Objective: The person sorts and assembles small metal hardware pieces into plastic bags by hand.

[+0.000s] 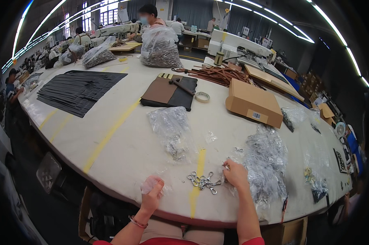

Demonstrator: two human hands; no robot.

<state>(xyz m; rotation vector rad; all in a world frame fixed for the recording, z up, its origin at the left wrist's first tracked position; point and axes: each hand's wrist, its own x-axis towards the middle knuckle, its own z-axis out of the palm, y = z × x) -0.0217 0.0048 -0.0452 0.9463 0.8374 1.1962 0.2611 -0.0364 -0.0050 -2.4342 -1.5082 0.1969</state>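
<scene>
Left hand (152, 193) closed on crumpled clear plastic (147, 186). Right hand (236, 174) — fingertips near each other, cannot tell whether pinching anything. Between hands: silvery swivel snap hooks (203, 181), loose pile across yellow stripe (201, 158) — clear plastic bags (268, 157) heaped just right.

No text was legible. The box (241, 102) carried a barcode label (256, 115) on its near side; any print there was too small to read.
</scene>
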